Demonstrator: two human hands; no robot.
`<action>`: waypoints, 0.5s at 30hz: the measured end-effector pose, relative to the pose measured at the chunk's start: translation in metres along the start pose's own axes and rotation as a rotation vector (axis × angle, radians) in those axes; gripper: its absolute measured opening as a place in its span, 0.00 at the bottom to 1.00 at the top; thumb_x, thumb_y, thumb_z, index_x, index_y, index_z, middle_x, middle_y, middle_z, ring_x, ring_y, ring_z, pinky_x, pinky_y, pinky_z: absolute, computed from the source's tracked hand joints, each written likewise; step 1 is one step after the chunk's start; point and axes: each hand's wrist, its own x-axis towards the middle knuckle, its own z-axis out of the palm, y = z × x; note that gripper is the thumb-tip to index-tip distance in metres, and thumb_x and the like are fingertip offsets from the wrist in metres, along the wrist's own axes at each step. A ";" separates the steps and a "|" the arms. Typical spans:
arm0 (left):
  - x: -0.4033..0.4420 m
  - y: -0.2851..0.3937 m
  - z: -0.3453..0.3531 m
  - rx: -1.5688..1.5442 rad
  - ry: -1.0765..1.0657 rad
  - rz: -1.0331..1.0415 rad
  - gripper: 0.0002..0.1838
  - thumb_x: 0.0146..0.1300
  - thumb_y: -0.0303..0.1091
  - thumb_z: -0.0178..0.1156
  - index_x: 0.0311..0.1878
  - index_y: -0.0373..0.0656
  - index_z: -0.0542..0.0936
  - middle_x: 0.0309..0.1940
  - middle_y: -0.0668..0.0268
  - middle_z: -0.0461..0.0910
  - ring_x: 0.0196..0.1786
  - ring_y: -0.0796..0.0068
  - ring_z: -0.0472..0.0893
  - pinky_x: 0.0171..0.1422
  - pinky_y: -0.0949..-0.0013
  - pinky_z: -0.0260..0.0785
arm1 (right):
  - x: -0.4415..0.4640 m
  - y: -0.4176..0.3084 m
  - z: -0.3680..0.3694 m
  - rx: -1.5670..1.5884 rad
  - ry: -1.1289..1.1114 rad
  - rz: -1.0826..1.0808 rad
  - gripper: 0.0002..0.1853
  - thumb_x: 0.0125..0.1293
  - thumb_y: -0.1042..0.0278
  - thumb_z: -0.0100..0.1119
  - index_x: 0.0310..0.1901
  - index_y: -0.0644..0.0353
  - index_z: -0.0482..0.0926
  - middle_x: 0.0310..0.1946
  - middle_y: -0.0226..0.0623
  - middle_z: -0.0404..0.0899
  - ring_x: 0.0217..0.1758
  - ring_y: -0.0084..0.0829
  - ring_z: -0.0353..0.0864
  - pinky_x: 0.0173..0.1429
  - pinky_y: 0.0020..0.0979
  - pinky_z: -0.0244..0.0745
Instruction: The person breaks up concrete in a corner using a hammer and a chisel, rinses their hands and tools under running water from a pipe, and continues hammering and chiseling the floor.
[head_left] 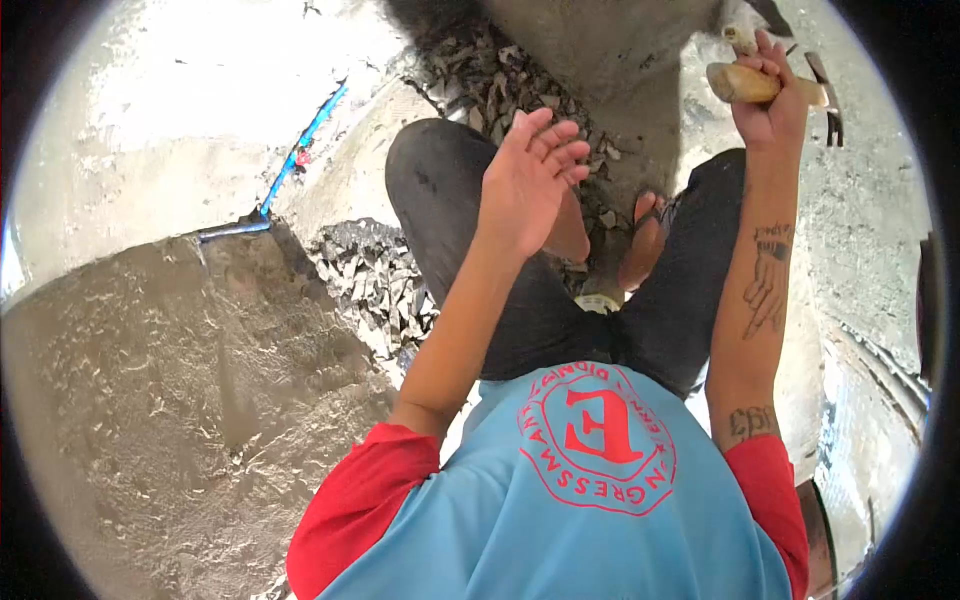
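My left hand (535, 180) is raised above my left knee, palm showing, fingers loosely spread and slightly bent, with nothing in it. At the upper right, my right hand (772, 115) is closed around the thick handle of a wooden-handled tool (738, 84). A narrow dark metal part shows at the tool's far end, beyond my hand; its full shape is not clear. Just above my right fingers is the blunt end of another light-coloured handle (738, 36), mostly cut off from view.
Loose broken stones (370, 280) lie beside my left leg, with more stones (500, 80) ahead of my knees. Rough, damp-looking cement (200, 370) spreads across the left. A blue strip (305, 145) runs along an edge there. My sandalled foot (645, 240) rests between the knees.
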 end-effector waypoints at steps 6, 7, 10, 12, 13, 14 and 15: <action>-0.015 0.109 0.009 0.295 -0.091 -0.033 0.33 0.69 0.50 0.52 0.66 0.31 0.61 0.57 0.49 0.72 0.62 0.48 0.71 0.62 0.52 0.66 | -0.007 -0.007 -0.002 0.006 0.008 0.004 0.19 0.71 0.67 0.52 0.57 0.71 0.67 0.21 0.27 0.66 0.31 0.24 0.70 0.43 0.26 0.73; -0.009 0.136 0.012 0.824 0.199 0.272 0.36 0.67 0.50 0.55 0.66 0.30 0.60 0.58 0.47 0.71 0.62 0.48 0.71 0.63 0.54 0.66 | -0.008 -0.006 0.002 0.040 0.017 0.016 0.19 0.71 0.67 0.52 0.57 0.71 0.66 0.22 0.28 0.67 0.31 0.23 0.70 0.43 0.26 0.73; -0.011 0.156 0.009 1.614 0.592 0.755 0.38 0.63 0.52 0.60 0.65 0.30 0.62 0.59 0.44 0.71 0.62 0.50 0.71 0.65 0.56 0.64 | -0.010 -0.006 -0.001 0.094 0.018 0.044 0.19 0.71 0.68 0.51 0.58 0.70 0.66 0.26 0.30 0.68 0.30 0.22 0.70 0.44 0.26 0.73; -0.009 0.138 -0.022 1.777 0.618 0.676 0.36 0.62 0.52 0.61 0.62 0.32 0.68 0.59 0.46 0.72 0.62 0.53 0.72 0.65 0.58 0.63 | -0.005 -0.005 -0.011 0.161 -0.082 0.056 0.19 0.71 0.69 0.51 0.58 0.70 0.66 0.31 0.34 0.68 0.30 0.21 0.70 0.45 0.27 0.74; -0.018 0.091 -0.019 2.072 0.595 0.518 0.31 0.64 0.47 0.60 0.61 0.33 0.69 0.58 0.46 0.73 0.61 0.52 0.73 0.64 0.58 0.65 | -0.006 -0.003 -0.013 0.170 -0.070 0.054 0.19 0.71 0.69 0.51 0.58 0.70 0.66 0.31 0.34 0.68 0.30 0.21 0.70 0.45 0.27 0.74; -0.027 0.067 -0.007 1.833 0.296 0.739 0.28 0.64 0.43 0.59 0.61 0.34 0.69 0.57 0.46 0.73 0.61 0.48 0.72 0.63 0.57 0.64 | -0.008 -0.002 -0.012 0.130 -0.065 0.057 0.20 0.71 0.68 0.51 0.59 0.70 0.65 0.37 0.39 0.69 0.30 0.21 0.71 0.44 0.27 0.75; -0.029 0.058 -0.009 1.852 0.310 0.815 0.23 0.67 0.42 0.55 0.60 0.36 0.71 0.58 0.48 0.72 0.61 0.53 0.72 0.64 0.59 0.63 | -0.009 -0.002 -0.002 0.087 -0.066 0.055 0.20 0.71 0.68 0.50 0.60 0.70 0.65 0.44 0.44 0.70 0.30 0.21 0.71 0.44 0.27 0.75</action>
